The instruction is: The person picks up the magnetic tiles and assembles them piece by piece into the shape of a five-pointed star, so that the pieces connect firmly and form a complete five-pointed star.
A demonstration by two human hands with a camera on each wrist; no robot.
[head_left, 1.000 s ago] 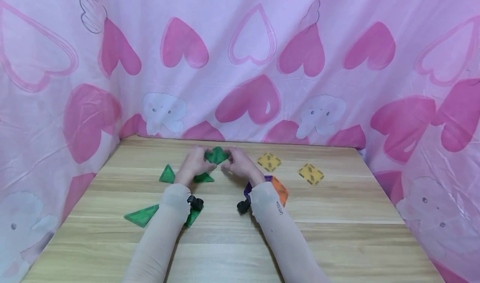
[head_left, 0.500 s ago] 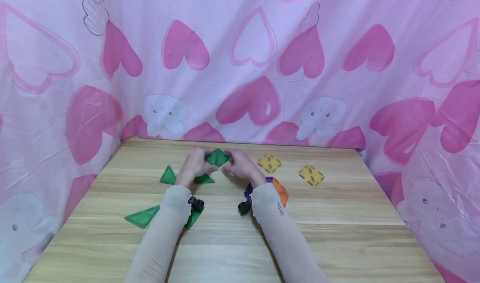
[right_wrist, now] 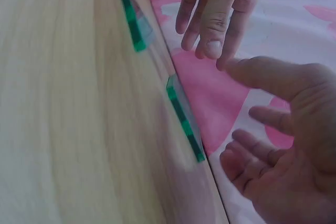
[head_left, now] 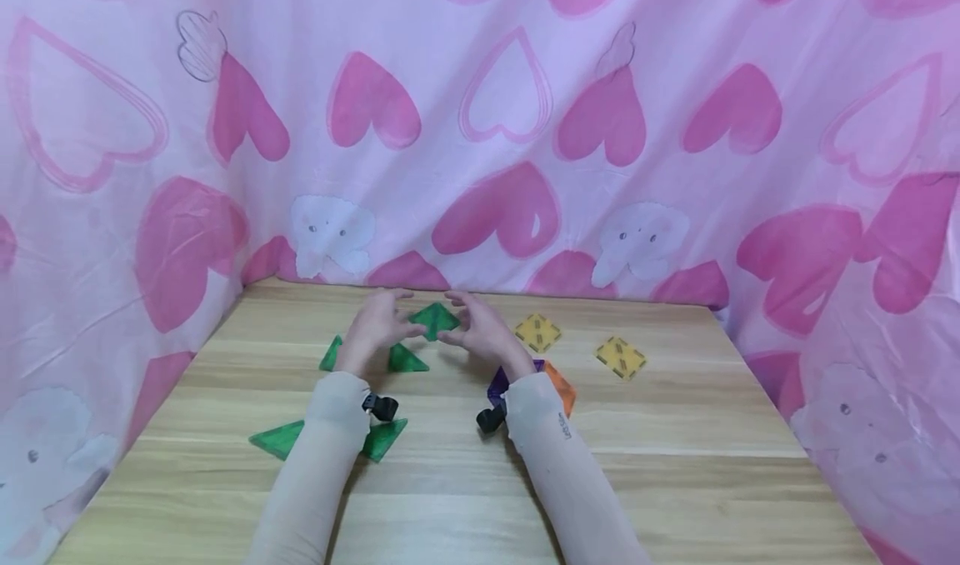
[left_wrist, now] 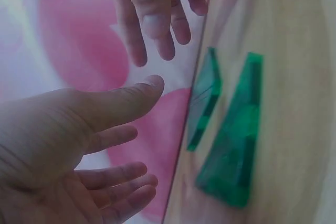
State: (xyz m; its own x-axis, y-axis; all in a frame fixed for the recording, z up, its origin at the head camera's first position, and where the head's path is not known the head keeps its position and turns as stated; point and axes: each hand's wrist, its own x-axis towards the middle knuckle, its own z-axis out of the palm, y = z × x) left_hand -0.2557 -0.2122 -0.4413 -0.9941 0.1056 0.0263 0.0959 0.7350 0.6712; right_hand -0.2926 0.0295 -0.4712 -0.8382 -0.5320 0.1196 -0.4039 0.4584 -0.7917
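A green diamond made of two translucent triangular magnetic tiles (head_left: 435, 322) lies flat near the far edge of the table, between my hands. My left hand (head_left: 375, 327) hovers on its left with spread fingers, holding nothing. On the other side my right hand (head_left: 482, 333) is likewise open, apart from the diamond. Both wrist views show the hands facing each other in the air above the tabletop. Just below my left hand sits a green triangular tile (head_left: 407, 358). Another green triangle (head_left: 328, 355) is partly hidden behind that hand.
Nearer me are two longer green triangular tiles (head_left: 385, 440), (head_left: 277, 440), partly covered by the left forearm. Purple tiles (head_left: 498, 386) and an orange tile (head_left: 561, 388) lie by the right wrist. Two yellow squares (head_left: 537, 332), (head_left: 621, 357) lie at right. A pink heart-patterned curtain (head_left: 495, 215) surrounds the table.
My fingers have come off the sides of the green diamond and spread. The left hand has shifted slightly left, and the diamond stays on the table. The head view has tilted up a little.
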